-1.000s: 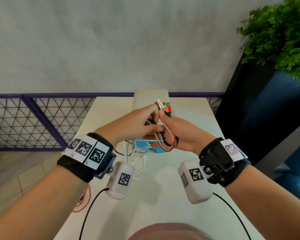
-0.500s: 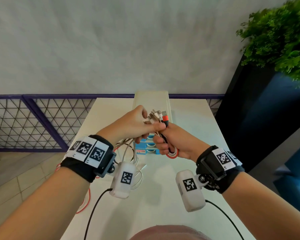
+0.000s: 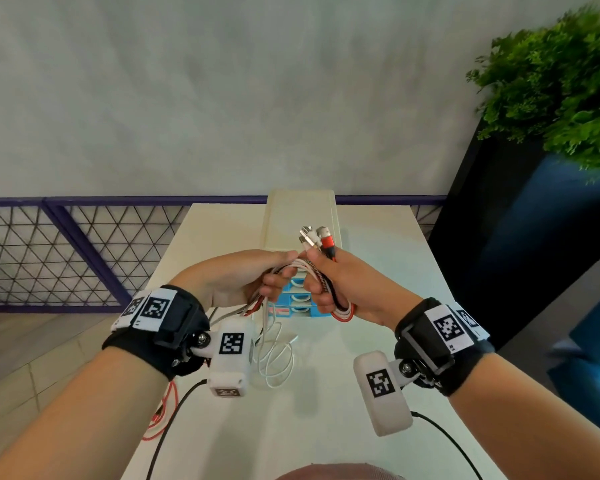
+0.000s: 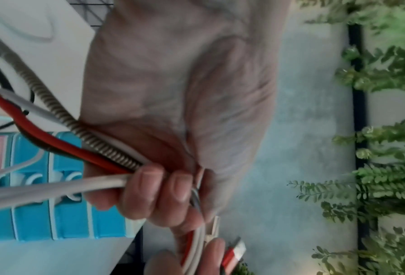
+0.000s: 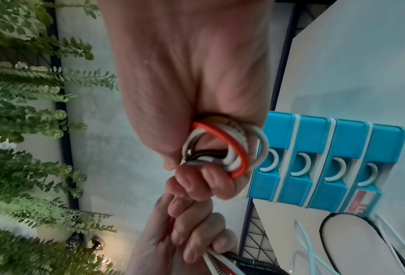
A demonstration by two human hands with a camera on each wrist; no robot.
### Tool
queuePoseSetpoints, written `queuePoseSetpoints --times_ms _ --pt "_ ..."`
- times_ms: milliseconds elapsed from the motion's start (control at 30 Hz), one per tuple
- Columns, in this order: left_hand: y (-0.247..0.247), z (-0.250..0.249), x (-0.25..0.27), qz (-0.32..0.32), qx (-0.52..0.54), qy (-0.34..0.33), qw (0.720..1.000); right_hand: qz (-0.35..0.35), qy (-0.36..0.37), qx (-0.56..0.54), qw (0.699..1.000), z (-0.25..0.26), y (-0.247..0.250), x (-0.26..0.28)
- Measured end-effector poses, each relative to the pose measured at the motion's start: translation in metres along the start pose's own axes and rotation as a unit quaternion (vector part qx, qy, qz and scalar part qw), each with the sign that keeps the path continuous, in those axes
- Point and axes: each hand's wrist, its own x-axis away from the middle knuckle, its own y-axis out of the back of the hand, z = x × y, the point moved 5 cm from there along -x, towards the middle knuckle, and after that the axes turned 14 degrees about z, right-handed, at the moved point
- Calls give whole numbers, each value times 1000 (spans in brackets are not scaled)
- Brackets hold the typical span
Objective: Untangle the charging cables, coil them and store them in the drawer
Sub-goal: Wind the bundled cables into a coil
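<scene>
My right hand grips a bundle of charging cables: red, white, black and braided strands folded into loops under its fist. Their plug ends stick up above the thumb. My left hand holds the same cables just to the left, fingers curled round them. The loose tails hang down to the white table. The blue drawer unit with white handles stands right behind and below both hands, all drawers shut.
A red cable hangs over the table's left edge. A cream box lies behind the drawer unit. A dark planter with a green plant stands at the right. A purple mesh railing runs along the left.
Both hands stayed joined on the bundle; the right hand's fist has turned and the left hand has slid along the cables, drawing more cable up from the table.
</scene>
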Motion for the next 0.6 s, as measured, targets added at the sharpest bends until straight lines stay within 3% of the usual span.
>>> queuePoseSetpoints --times_ms 300,433,600 --pt "1 3 2 25 44 -33 998 19 -38 41 998 2 0 3" --pt "-9 10 7 115 150 -51 981 10 -20 62 998 11 3 1" --pt "-13 26 12 202 209 -72 954 -2 -10 62 998 15 11 -5"
